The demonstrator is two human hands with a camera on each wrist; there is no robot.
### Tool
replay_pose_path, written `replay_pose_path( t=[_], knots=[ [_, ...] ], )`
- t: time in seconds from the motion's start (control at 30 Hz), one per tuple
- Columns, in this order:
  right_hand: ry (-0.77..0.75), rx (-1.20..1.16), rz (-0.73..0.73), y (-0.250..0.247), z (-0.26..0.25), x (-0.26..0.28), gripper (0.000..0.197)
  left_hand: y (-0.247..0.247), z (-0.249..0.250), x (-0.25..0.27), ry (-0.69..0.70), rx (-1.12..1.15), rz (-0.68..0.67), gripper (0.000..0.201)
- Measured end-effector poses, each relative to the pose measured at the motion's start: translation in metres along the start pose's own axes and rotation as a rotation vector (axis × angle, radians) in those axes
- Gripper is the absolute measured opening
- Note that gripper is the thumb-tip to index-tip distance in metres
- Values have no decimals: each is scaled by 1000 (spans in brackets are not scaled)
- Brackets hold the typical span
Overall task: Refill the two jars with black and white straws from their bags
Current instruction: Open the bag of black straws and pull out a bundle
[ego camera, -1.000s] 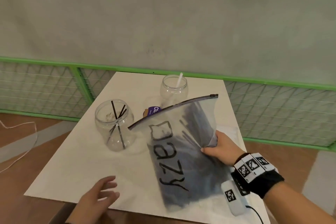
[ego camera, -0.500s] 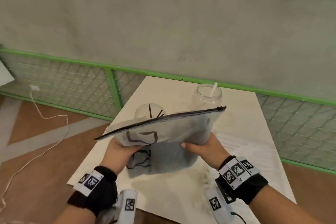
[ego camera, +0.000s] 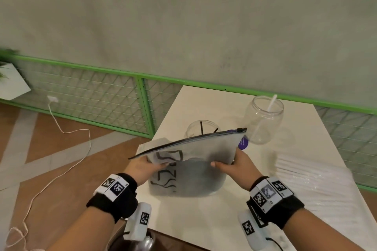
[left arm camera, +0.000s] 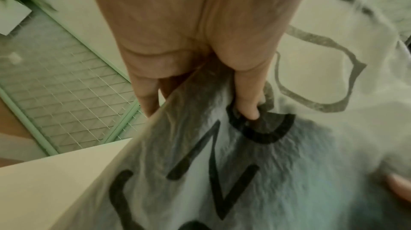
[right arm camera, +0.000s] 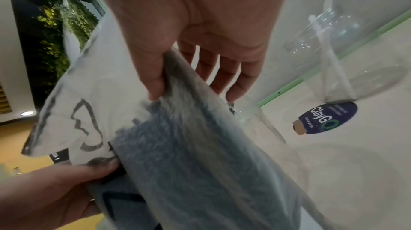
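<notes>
The frosted zip bag [ego camera: 189,169] of black straws is held up over the near part of the white table [ego camera: 204,220], its dark zipper edge tilted and rising to the right, in front of the two jars. The left hand [ego camera: 142,167] pinches the bag's left side, thumb on the near face and fingers behind; in the left wrist view the thumb presses into crinkled, translucent plastic printed with bold black letters. The right hand [ego camera: 234,166] grips the right side the same way, thumb in front and four fingers spread behind, as the right wrist view shows. Both forearms reach forward, roughly parallel, each with a black wristband carrying square coded tags. A dark mass fills the bag's lower part. Behind the zipper stands a clear round jar [ego camera: 201,128] with a few black straws, and further right another clear jar [ego camera: 264,120] holding one white straw. A purple oval label [ego camera: 242,143] lies on the table by that jar. A clear bag of white straws [ego camera: 312,177] lies flat on the table's right side.
</notes>
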State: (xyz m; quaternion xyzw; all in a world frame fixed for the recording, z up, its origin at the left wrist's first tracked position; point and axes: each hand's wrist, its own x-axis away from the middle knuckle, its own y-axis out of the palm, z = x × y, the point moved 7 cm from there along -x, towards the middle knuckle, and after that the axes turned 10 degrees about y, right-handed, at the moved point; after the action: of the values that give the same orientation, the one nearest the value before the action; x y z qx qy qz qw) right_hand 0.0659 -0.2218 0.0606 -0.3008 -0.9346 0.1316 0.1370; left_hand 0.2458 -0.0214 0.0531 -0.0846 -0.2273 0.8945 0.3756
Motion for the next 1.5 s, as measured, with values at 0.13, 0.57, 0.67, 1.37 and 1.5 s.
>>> replay_pose_path(
  t=[0.13,0.57,0.67,1.37,1.5],
  knots=[
    [-25,-77,52,2,-7,-3,34,-5,-1,-8,71,96,-31,26],
    [-208,-120,343,-39,-45,10,4,-57,46,-21,196,508,202,16],
    [-260,-150,401,-54,-54,13,13,-72,66,-22,274,351,235,7],
    [-294,-121,386,-66,-76,22,31,76,210,-30,883,-472,-68,12],
    [-343,-87,363,-58,-83,24,15,76,205,-29,865,-519,-93,20]
  ],
)
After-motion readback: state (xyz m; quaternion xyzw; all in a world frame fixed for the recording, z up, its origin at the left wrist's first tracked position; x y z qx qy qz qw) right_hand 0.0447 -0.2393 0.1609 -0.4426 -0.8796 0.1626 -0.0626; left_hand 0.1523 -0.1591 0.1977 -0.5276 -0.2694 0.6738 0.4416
